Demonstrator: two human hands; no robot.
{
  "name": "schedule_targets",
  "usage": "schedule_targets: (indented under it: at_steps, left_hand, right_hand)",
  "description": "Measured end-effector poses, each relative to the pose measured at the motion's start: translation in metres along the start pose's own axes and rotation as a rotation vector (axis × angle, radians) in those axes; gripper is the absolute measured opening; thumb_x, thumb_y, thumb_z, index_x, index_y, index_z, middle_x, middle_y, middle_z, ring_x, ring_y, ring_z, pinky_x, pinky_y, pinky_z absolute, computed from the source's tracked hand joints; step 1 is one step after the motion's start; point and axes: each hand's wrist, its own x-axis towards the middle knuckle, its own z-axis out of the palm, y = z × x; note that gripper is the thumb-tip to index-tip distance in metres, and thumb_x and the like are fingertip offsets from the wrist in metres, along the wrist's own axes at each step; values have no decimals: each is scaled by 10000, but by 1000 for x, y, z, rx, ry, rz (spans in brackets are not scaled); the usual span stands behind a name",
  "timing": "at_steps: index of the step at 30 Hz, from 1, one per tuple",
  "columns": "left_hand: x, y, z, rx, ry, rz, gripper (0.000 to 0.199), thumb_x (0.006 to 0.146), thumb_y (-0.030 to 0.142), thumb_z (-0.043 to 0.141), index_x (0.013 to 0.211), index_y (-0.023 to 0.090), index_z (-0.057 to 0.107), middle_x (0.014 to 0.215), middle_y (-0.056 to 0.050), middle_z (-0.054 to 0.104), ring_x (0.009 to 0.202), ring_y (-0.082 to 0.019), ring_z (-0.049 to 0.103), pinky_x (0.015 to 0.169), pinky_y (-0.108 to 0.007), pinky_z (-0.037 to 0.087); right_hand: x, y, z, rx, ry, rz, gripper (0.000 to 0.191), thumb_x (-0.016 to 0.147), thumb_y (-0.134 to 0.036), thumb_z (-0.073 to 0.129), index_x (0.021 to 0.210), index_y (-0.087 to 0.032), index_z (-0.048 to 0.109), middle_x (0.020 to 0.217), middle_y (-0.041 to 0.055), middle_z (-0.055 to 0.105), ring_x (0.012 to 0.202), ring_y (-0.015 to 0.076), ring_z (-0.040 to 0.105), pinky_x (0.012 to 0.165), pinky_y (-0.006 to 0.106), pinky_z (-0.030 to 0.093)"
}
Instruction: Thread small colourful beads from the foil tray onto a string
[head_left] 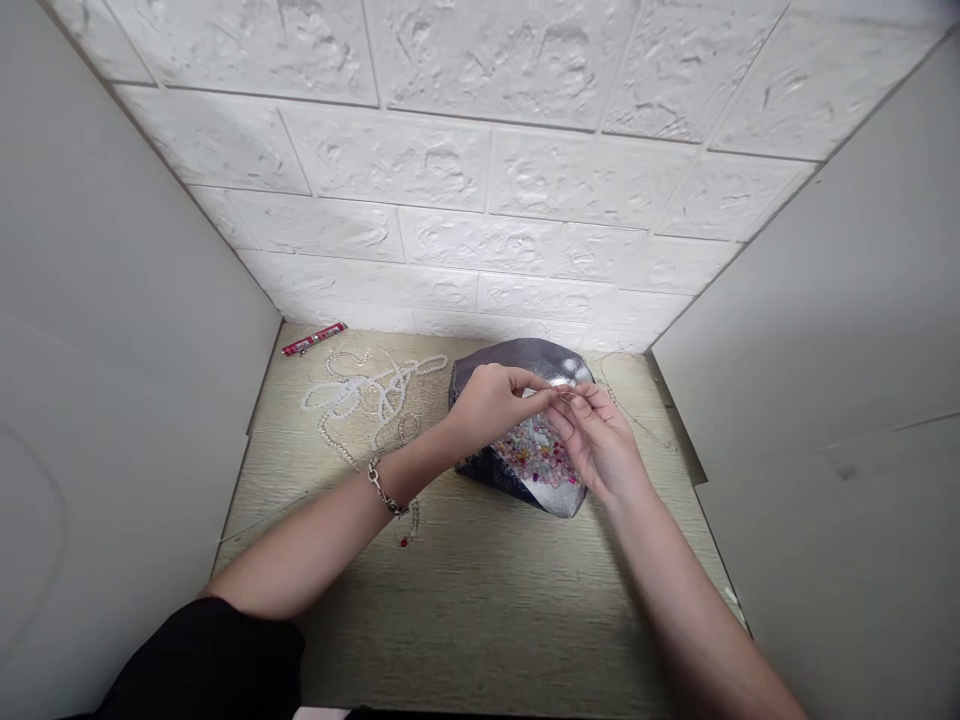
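Note:
My left hand (495, 405) pinches a thin thread (564, 392) between thumb and forefinger. Its fingertips almost meet those of my right hand (600, 440), which is also closed on the fine strand. Whether a bead or needle is at the fingertips is too small to tell. Just beneath both hands lies an open silver and dark pouch (517, 352). Inside it is a heap of small mixed beads (536, 460), pink, red, yellow and clear, partly hidden by my hands.
Tangled strings of white and clear beads (352, 392) lie left of the pouch. A red bead (404, 542) shows near my left wrist. At the back left rests a slim red packet (313, 339). A white brick-patterned wall (442, 240) and grey side panels enclose the wooden tabletop (480, 610).

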Motion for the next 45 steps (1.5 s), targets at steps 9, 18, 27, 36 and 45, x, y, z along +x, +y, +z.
schedule_targets:
  at_steps: [9, 18, 27, 36, 45]
  left_hand:
    - [-4, -3, 5, 176, 107, 78, 251, 737, 323, 488, 846, 207, 683, 552, 8, 604, 491, -70, 447, 489, -193, 302]
    - [-8, -11, 13, 392, 123, 232, 306, 785, 367, 422, 924, 226, 655, 687, -23, 671, 538, -85, 522, 529, -202, 336]
    - [-8, -12, 14, 467, 109, 252, 302, 791, 367, 411, 908, 227, 651, 650, -23, 663, 573, -103, 551, 527, -208, 331]
    - [-9, -11, 14, 479, 113, 252, 297, 790, 357, 410, 884, 212, 651, 642, -26, 660, 561, -110, 553, 518, -213, 330]
    - [-9, -12, 15, 490, 125, 269, 288, 791, 358, 411, 880, 223, 648, 638, -18, 661, 558, -108, 561, 498, -212, 321]
  right_hand:
    - [-1, -1, 0, -25, 4, 0, 156, 682, -244, 605, 769, -211, 480, 844, -23, 583, 864, 90, 569, 873, 272, 427]
    - [-3, -4, 2, 4, -3, -3, 160, 669, -225, 614, 760, -206, 483, 834, -23, 581, 808, 80, 569, 827, 248, 449]
    - [-2, -3, 0, -24, -2, -3, 150, 685, -233, 594, 772, -212, 473, 819, -28, 578, 793, 75, 567, 827, 248, 444]
    - [-2, -4, 2, 16, 2, 5, 156, 673, -214, 610, 762, -206, 482, 787, -30, 584, 758, 69, 574, 761, 217, 466]
    - [-1, -2, 0, 32, -18, 2, 130, 693, -208, 598, 768, -207, 491, 795, -28, 587, 774, 66, 574, 768, 204, 468]
